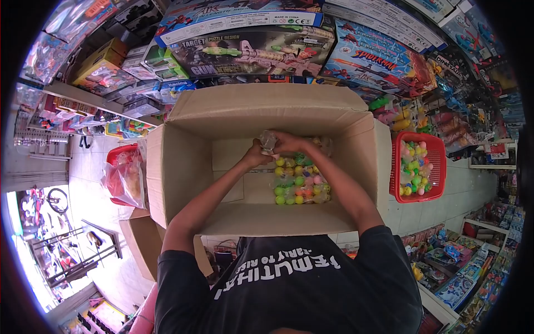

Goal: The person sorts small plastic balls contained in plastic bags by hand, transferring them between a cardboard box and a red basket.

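Both arms reach into the cardboard box (267, 220), left hand (257, 155) and right hand (289, 143) clenched together on the gathered neck of a clear bag (300, 183). That grip probably keeps its coloured balls from spilling. The bag sits near the far wall.

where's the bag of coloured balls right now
In the head view, the bag of coloured balls lies inside the open cardboard box, right of its middle, with the left hand and right hand both closed on its clear bunched top.

Clear bag (300, 183) of small balls (yellow, green, pink), neck bunched, inside the cardboard box (186, 172)
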Demonstrator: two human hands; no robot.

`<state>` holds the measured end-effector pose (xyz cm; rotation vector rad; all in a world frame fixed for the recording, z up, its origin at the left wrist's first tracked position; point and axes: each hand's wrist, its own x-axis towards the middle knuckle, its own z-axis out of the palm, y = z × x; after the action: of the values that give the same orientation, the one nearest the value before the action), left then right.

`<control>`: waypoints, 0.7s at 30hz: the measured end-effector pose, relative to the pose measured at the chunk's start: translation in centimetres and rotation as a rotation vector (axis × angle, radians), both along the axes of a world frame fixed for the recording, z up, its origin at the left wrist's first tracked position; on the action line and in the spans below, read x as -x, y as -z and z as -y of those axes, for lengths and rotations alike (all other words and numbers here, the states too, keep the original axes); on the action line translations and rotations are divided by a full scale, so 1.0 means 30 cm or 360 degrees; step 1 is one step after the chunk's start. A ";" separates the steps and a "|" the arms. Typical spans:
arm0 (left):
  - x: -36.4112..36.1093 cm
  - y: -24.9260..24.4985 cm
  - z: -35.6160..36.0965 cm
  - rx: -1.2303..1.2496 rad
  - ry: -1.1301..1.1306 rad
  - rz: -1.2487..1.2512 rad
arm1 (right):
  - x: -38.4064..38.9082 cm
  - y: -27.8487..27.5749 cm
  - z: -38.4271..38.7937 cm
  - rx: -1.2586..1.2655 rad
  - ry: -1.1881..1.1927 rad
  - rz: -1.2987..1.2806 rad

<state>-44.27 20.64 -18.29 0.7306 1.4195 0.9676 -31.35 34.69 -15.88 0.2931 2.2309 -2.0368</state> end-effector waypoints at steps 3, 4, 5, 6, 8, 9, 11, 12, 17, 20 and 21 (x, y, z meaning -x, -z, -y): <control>-0.006 0.013 -0.011 0.0077 0.0037 -0.0205 | -0.004 0.018 0.002 -0.0075 -0.0034 0.0053; -0.011 0.014 -0.015 0.0083 0.0043 -0.0199 | -0.005 0.021 -0.006 -0.0249 -0.0093 0.0161; -0.014 0.015 -0.020 0.0060 0.0080 -0.0182 | -0.006 0.023 -0.014 -0.0424 -0.0154 0.0268; -0.018 0.002 -0.028 0.0037 0.0118 -0.0165 | -0.009 0.037 -0.021 -0.0418 -0.0150 0.0272; -0.026 -0.024 -0.044 -0.0020 0.0210 -0.0353 | -0.016 0.065 -0.031 -0.0502 -0.0185 0.0229; -0.029 -0.033 -0.054 -0.0085 0.0297 -0.0545 | -0.020 0.098 -0.040 -0.0502 -0.0185 0.0236; -0.030 0.038 -0.078 -0.0222 0.0344 -0.0489 | -0.029 0.159 -0.056 -0.0635 -0.0175 0.0171; -0.034 0.062 -0.088 -0.0357 0.0388 -0.0440 | -0.035 0.153 -0.054 -0.0639 -0.0176 0.0179; -0.043 0.161 -0.058 -0.0155 0.0439 -0.0693 | -0.054 0.095 -0.034 -0.0896 0.0063 0.0361; -0.054 0.204 -0.020 -0.0005 0.0847 -0.0772 | -0.063 0.167 -0.002 -0.1319 0.0168 0.0245; -0.059 0.210 -0.010 -0.0119 0.1037 -0.0691 | -0.069 0.165 0.007 -0.1318 0.0167 0.0244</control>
<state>-42.49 20.94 -24.60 1.4121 1.3667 0.3599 -29.29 34.48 -20.84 0.6056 2.8644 -0.9593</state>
